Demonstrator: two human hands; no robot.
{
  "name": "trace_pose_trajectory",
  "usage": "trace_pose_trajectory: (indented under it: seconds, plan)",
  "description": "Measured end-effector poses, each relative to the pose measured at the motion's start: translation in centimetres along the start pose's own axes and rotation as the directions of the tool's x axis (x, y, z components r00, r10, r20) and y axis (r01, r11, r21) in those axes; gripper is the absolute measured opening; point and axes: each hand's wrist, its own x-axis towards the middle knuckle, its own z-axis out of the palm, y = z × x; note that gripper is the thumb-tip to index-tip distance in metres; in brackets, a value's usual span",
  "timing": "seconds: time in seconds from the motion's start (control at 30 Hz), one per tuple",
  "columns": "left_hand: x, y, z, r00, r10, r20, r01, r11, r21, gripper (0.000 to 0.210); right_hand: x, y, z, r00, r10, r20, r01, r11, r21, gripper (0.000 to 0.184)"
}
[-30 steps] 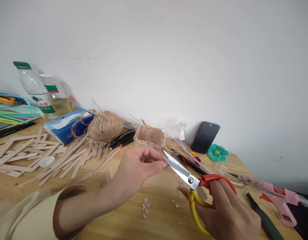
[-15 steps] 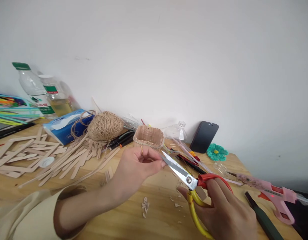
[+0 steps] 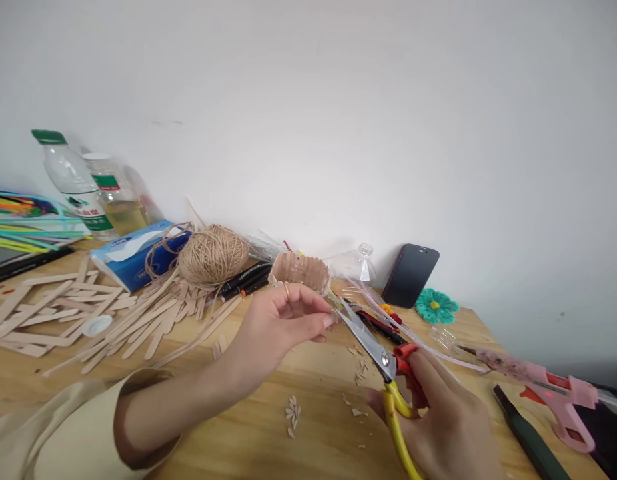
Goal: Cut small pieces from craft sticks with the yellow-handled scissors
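Observation:
My right hand [image 3: 445, 413] is closed around the red and yellow handles of a pair of scissors [image 3: 385, 359]. The blades point up and left, slightly parted at the tips. My left hand [image 3: 273, 333] pinches thumb against forefinger right beside those tips. Whatever sits in that pinch is too small and covered to name. Behind the left fingers stands a small basket [image 3: 301, 270] of wooden sticks, its lower front hidden by the hand. Below, on the wooden table [image 3: 258, 440], lies a little pile of petal-shaped wood pieces [image 3: 293, 415], with wood scraps [image 3: 361, 370] nearer the scissors.
Wooden craft sticks [image 3: 53, 313] spread over the left side, near a twine ball [image 3: 215, 253], a tissue pack [image 3: 143, 257] and bottles [image 3: 83, 180]. To the right are a phone [image 3: 411, 275], a teal flower [image 3: 436, 307], a pink glue gun [image 3: 548, 387] and a dark green tool [image 3: 528, 433].
The scissors have drawn slightly right and down from the left fingertips, and their blades have turned steeper. My left hand keeps its pinch, with its fingers shifted a little.

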Motion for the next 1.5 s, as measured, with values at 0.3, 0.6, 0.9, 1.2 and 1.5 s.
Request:
trace_pose_trajectory:
  seconds: [0.3, 0.6, 0.9, 1.2, 1.5]
  plan:
    - [0.1, 0.0, -0.2, 0.999, 0.009, 0.039, -0.007, 0.999, -0.045, 0.007, -0.2, -0.1, 0.4, 0.993, -0.01, -0.117, 0.001, 0.997, -0.081, 0.03]
    - [0.4, -0.2, -0.2, 0.997, 0.067, 0.044, -0.067, 0.998, -0.01, 0.008, -0.3, 0.1, 0.3, 0.996, -0.033, -0.086, 0.031, 0.999, -0.03, 0.03]
    - [0.3, 0.2, -0.2, 0.993, 0.117, 0.017, -0.118, 0.991, 0.063, 0.006, -0.8, 0.3, 0.4, 0.997, 0.004, -0.079, -0.009, 0.998, -0.069, 0.037]
    - [0.2, 0.4, -0.2, 0.99, 0.136, 0.021, -0.138, 0.988, 0.069, 0.006, -0.6, 0.3, 0.4, 0.988, -0.044, -0.146, 0.027, 0.993, -0.116, 0.039]
    - [0.3, 0.3, -0.4, 0.989, 0.131, 0.068, -0.136, 0.988, 0.068, 0.007, 0.4, 0.4, -0.4, 1.0, -0.008, -0.015, 0.009, 0.999, 0.041, 0.036]
